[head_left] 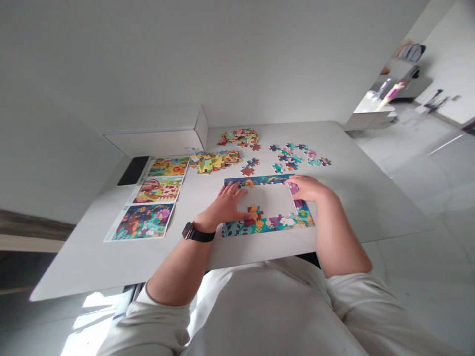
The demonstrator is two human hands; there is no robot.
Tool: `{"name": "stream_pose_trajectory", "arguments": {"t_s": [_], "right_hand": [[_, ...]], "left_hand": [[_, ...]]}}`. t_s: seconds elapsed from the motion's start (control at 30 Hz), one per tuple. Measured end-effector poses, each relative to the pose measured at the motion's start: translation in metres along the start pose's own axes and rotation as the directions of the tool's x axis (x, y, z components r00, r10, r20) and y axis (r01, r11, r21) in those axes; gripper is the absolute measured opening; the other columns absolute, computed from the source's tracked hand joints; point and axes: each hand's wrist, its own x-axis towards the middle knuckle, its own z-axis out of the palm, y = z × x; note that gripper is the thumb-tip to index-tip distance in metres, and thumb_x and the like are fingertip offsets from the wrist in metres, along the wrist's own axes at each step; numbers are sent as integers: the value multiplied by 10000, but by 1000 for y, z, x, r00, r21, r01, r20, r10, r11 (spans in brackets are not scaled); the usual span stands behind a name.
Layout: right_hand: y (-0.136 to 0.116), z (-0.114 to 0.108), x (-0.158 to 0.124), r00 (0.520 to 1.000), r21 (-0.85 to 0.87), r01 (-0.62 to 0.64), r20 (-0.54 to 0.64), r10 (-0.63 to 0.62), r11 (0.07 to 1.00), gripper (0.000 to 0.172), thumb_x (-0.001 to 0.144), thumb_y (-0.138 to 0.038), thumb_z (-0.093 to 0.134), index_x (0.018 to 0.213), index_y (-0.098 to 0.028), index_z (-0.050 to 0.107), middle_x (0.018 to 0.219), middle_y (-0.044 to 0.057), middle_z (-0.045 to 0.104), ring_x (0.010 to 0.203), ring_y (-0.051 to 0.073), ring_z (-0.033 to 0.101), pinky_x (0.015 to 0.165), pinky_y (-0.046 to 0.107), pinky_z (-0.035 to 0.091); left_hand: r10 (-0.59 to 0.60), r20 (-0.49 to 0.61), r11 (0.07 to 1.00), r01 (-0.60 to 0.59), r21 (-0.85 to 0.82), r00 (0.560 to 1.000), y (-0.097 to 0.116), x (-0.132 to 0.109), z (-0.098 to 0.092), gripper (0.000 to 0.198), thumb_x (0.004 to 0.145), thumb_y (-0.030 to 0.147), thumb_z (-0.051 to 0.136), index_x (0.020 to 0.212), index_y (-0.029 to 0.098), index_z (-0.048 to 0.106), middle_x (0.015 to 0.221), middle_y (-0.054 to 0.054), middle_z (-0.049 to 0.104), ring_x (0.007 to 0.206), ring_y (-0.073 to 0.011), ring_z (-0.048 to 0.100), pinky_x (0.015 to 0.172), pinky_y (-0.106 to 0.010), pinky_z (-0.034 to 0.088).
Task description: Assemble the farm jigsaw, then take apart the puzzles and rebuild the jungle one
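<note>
A rectangular jigsaw border (pixel 281 225) with colourful plants and a dark blue top edge lies on the table in front of me, bare table showing inside it. Over its left side rests my left hand (pixel 230 201), fingers spread, the thumb near reddish-brown and yellow pieces (pixel 256 213) at the lower left. My right hand (pixel 305 188) touches the upper right corner, fingers stretched and the thumb apart, beside a purple piece (pixel 294 189). Its fingertips are partly hidden, and I see no piece lifted in either hand.
Loose blue-teal pieces (pixel 290 157) lie beyond the border. Yellow pieces (pixel 215 161) and a reddish pile (pixel 239 136) sit farther left. Picture sheets (pixel 144 221), a dark phone (pixel 133 171) and a white box (pixel 159 141) occupy the table's left (pixel 196 247).
</note>
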Motion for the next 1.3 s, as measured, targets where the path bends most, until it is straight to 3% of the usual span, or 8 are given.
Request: {"name": "stream_pose_trajectory", "arguments": {"t_s": [0.23,0.5,0.73,0.83,0.93,1.03,1.17,1.3], "right_hand": [[-1,4,4,1000,-20,-12,-6,12,1000,690,747,-272,899,1414,-320,732,1616,66,605,1479,342,581,1238,444,467],[5,5,5,999,67,47,-22,-46,997,663,742,-269,904,1387,-283,750,1584,93,630,1453,345,603,1229,448,477],[8,8,9,990,175,4,-142,21,985,486,798,-229,849,1281,-257,799,1456,111,724,1327,347,692,1170,485,526],[0,4,8,945,302,33,-320,69,953,341,860,-233,779,1197,-262,819,1330,87,787,1231,309,740,1132,482,553],[-6,-8,7,840,465,155,-527,132,871,265,942,-289,683,1173,-260,808,1206,63,824,1126,255,772,1069,450,592],[-1,-26,12,764,509,182,-612,204,841,249,959,-321,654,1136,-232,804,1121,75,834,1031,239,780,1011,431,612],[20,-46,32,804,471,48,-542,246,881,227,903,-247,687,1089,-223,815,1038,55,840,935,214,772,968,387,608],[38,-39,59,852,421,-99,-431,295,902,249,862,-176,682,1058,-229,826,1026,40,843,950,212,776,982,364,588]], "left_hand": [[8,-30,1000,-8,-9,1000,-4,0,-2,1034,763,801,812,1583,225,559,1731,-205,375,1620,-478,318,1347,-650,229],[21,-34,1000,-21,-4,999,-10,1,2,1052,774,804,801,1603,215,530,1733,-223,361,1627,-465,311,1345,-628,244],[15,-24,1000,-15,-7,1000,-8,1,2,1078,774,768,826,1643,227,486,1745,-218,349,1631,-482,289,1331,-648,257],[14,-72,1000,-15,-13,997,-5,1,1,1041,784,736,841,1636,247,498,1738,-199,372,1609,-467,340,1318,-641,293],[13,-161,999,-18,-28,987,0,4,0,879,875,655,806,1611,268,521,1706,-174,433,1554,-416,443,1286,-607,366],[-6,-238,998,-8,-59,971,7,7,-4,661,984,556,719,1553,254,569,1634,-167,526,1481,-372,532,1240,-579,436],[-2,-313,994,-33,-107,950,12,8,-9,518,1023,484,683,1482,255,614,1559,-152,593,1438,-349,575,1213,-561,473],[33,-334,989,-78,-123,942,12,7,-13,541,980,496,749,1443,243,630,1546,-156,596,1429,-354,581,1206,-558,484]]}}
